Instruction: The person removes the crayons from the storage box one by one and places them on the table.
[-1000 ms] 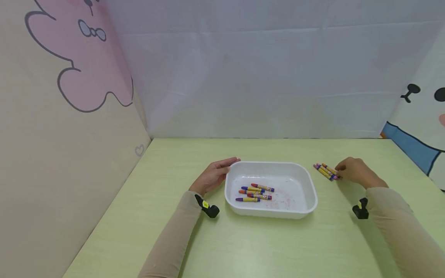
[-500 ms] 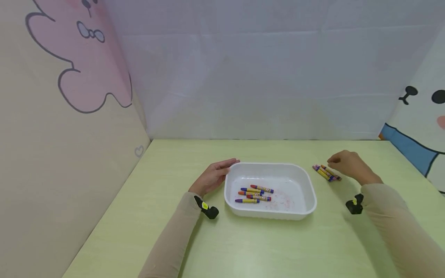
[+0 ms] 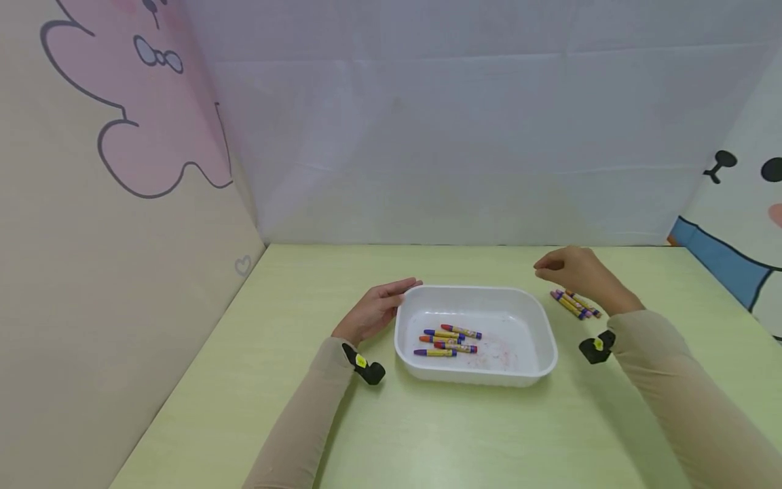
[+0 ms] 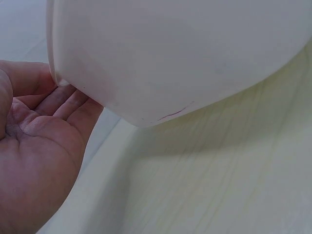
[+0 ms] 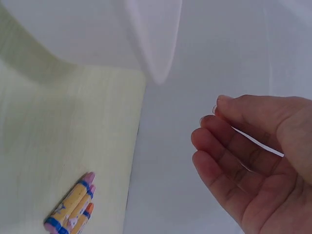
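Observation:
In the head view my left hand (image 3: 373, 309) rests against the far left corner of a white plastic tray (image 3: 482, 377). Its fingers lie straight along the outside, with the thumb at the rim; the tray's wall hides the fingertips in the left wrist view. Several yellow-wrapped crayons (image 3: 446, 344) with red, orange, blue and purple tips lie in the tray's left half. My right hand (image 3: 580, 275) hovers beyond the tray's far right corner, holding nothing, its fingers loosely bent. Just below it, a small cluster of pink and orange crayons (image 5: 73, 207) lies on the table.
The pale green table (image 3: 476, 435) stretches around the tray on all sides. A light fabric backdrop (image 3: 391, 149) rises at its far edge, with printed cartoon panels left and right. Faint coloured smudges mark the tray's floor.
My right hand has left the small cluster of crayons, rising and moving left towards the tray's far right corner. The left hand and the tray stay where they were.

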`<state>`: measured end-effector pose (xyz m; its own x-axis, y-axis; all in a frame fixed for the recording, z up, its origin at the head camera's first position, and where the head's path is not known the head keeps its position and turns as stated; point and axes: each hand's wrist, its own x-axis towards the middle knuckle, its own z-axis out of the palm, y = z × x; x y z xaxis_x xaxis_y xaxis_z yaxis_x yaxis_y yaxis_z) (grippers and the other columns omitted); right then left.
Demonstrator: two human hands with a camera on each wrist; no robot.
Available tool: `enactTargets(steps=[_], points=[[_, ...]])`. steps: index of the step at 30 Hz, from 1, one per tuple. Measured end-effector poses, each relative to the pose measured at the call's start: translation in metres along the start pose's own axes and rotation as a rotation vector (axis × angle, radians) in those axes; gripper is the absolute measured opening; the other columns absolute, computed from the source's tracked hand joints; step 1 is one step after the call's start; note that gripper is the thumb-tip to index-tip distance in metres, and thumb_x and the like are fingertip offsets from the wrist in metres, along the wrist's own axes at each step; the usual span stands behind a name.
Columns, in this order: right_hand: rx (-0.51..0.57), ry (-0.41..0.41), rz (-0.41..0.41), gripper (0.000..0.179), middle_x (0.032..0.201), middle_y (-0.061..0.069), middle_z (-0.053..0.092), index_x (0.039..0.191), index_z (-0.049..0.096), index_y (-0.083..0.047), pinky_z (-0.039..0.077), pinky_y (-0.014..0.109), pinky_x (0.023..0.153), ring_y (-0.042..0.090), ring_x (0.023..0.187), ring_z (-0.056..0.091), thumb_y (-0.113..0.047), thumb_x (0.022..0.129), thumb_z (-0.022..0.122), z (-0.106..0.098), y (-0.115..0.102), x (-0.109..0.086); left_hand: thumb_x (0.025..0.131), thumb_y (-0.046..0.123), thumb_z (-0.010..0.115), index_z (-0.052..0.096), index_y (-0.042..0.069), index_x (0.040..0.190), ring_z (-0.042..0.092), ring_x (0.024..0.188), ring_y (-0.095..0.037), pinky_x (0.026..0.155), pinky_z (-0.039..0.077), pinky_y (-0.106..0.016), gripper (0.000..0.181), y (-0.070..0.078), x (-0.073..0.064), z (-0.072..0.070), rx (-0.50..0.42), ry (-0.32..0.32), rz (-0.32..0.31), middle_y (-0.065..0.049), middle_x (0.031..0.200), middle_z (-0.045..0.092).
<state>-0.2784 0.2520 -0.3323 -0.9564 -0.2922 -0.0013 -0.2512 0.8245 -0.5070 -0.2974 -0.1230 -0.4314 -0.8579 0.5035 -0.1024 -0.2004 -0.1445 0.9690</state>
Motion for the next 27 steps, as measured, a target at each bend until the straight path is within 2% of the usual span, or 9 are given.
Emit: enactTargets(steps=[6, 7, 10, 14, 16, 27], points=[[0.037, -0.035, -0.039, 0.028, 0.107, 0.018, 0.070, 0.113, 0.069, 0.000, 0.057, 0.040, 0.073, 0.027, 0.090, 0.066, -0.020, 0.094, 0.062, 0.007, -0.024, 0.006, 0.101, -0.001, 0.039, 0.037, 0.001, 0.146, 0.036, 0.141, -0.027, 0.114, 0.033, -0.038, 0.045, 0.001, 0.000, 0.001, 0.006, 0.003, -0.006, -0.013, 0.152, 0.038], [0.044, -0.050, -0.045, 0.028, 0.108, 0.018, 0.070, 0.113, 0.069, -0.001, 0.056, 0.039, 0.069, 0.027, 0.087, 0.065, -0.019, 0.094, 0.062, 0.008, -0.027, 0.007, 0.101, -0.001, 0.039, 0.037, 0.001, 0.146, 0.036, 0.141, -0.027, 0.114, 0.033, -0.038, 0.045, 0.001, 0.000, 0.001, 0.007, 0.003, -0.007, -0.013, 0.152, 0.038], [0.034, -0.111, -0.082, 0.026, 0.107, 0.016, 0.071, 0.112, 0.070, -0.001, 0.056, 0.037, 0.069, 0.024, 0.086, 0.066, -0.017, 0.092, 0.064, 0.014, -0.033, 0.012, 0.101, 0.000, 0.039, 0.037, 0.002, 0.147, 0.036, 0.141, -0.027, 0.114, 0.034, -0.038, 0.046, 0.000, 0.001, 0.000, 0.016, 0.004, -0.010, -0.013, 0.152, 0.038], [0.026, -0.188, -0.122, 0.025, 0.105, 0.013, 0.072, 0.110, 0.071, -0.001, 0.057, 0.037, 0.079, 0.021, 0.092, 0.067, -0.015, 0.091, 0.066, 0.024, -0.037, 0.019, 0.101, 0.000, 0.040, 0.037, 0.003, 0.147, 0.036, 0.141, -0.027, 0.114, 0.034, -0.038, 0.046, 0.000, 0.002, 0.000, 0.024, 0.002, -0.014, -0.012, 0.153, 0.038], [0.034, -0.218, -0.128, 0.024, 0.103, 0.012, 0.072, 0.109, 0.071, 0.000, 0.058, 0.038, 0.079, 0.019, 0.091, 0.067, -0.015, 0.090, 0.067, 0.028, -0.040, 0.021, 0.101, 0.000, 0.039, 0.037, 0.003, 0.147, 0.037, 0.141, -0.027, 0.114, 0.034, -0.038, 0.046, 0.000, 0.002, -0.001, 0.025, 0.000, -0.016, -0.012, 0.153, 0.038], [0.022, -0.382, -0.171, 0.022, 0.095, 0.003, 0.072, 0.106, 0.072, -0.003, 0.056, 0.028, 0.075, 0.011, 0.085, 0.063, -0.014, 0.087, 0.070, 0.057, -0.055, 0.035, 0.101, -0.001, 0.039, 0.038, 0.002, 0.146, 0.036, 0.141, -0.028, 0.115, 0.033, -0.039, 0.045, 0.002, -0.001, -0.001, 0.010, 0.004, -0.021, -0.013, 0.152, 0.038]])
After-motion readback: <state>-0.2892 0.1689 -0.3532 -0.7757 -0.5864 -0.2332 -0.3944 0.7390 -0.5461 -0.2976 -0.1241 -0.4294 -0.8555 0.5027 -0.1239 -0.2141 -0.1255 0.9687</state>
